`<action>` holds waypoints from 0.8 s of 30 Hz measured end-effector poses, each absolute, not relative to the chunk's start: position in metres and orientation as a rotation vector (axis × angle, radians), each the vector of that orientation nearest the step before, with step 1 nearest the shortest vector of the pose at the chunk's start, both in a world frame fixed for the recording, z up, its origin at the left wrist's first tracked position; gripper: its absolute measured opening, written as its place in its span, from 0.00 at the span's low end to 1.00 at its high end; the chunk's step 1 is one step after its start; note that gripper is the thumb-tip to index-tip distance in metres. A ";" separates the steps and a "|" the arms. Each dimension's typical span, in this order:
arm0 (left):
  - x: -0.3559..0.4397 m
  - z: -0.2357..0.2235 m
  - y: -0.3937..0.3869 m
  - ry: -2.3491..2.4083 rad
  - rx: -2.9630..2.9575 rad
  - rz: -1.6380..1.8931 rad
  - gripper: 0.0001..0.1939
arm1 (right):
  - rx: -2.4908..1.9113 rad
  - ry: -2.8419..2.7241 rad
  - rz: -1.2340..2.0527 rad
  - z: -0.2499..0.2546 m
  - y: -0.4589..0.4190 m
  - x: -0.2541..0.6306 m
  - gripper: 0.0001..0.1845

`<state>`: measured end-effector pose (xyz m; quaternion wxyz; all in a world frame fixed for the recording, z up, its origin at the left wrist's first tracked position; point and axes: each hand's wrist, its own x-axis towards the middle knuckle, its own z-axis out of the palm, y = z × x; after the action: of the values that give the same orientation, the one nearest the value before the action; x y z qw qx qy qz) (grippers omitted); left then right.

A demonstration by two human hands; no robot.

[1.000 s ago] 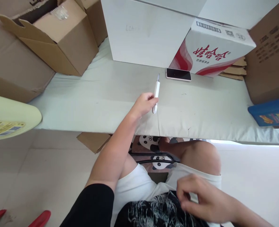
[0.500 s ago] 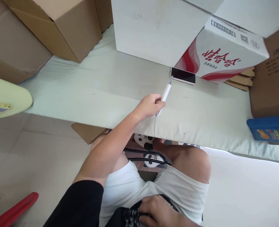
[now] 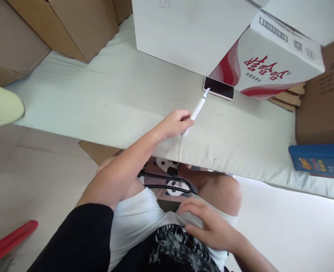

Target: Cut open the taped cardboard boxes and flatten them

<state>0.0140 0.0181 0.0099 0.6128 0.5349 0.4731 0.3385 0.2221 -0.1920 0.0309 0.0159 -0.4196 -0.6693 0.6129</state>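
Observation:
My left hand [image 3: 174, 124] is closed around a white utility knife [image 3: 195, 112], just above the pale green cloth. Its narrow blade points away from me, and the tip overlaps the edge of a flat white device with a black screen [image 3: 219, 87]; whether they touch I cannot tell. That device lies against the foot of the boxes. Over my lap hangs my right hand [image 3: 205, 219], its fingers loosely spread with nothing in them, near my black patterned shirt [image 3: 178, 249] and white shorts [image 3: 135, 211].
A large white box [image 3: 189, 34] and a red-and-white carton [image 3: 263, 64] stand along the back. Brown cardboard boxes [image 3: 79, 26] are at left, another brown box [image 3: 322, 102] at right. A blue package [image 3: 319, 160] lies near the right edge, a pale yellow object [image 3: 2, 105] at left.
My right hand has lifted off my shirt and moved up and right, its fingers loosening. The left hand still grips the knife, slightly further left in view. The whole view has shifted a little.

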 end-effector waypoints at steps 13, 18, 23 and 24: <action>0.090 -0.003 -0.045 0.972 1.097 0.381 0.01 | -1.569 -1.517 1.548 0.019 -0.237 0.306 0.13; 0.117 -0.005 -0.135 0.770 0.903 0.455 0.07 | -1.432 -1.158 1.551 -0.039 -0.235 0.263 0.27; 0.093 -0.010 -0.200 1.077 0.766 0.641 0.10 | -1.408 -1.408 1.617 -0.037 -0.241 0.254 0.18; 0.085 -0.011 -0.208 1.130 0.781 0.621 0.11 | -1.391 -1.461 1.647 -0.036 -0.240 0.255 0.16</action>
<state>0.0851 -0.2079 -0.0106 0.7293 0.3544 0.5129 0.2819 0.2551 -0.2404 -0.0357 0.2654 -0.5149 -0.5409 0.6098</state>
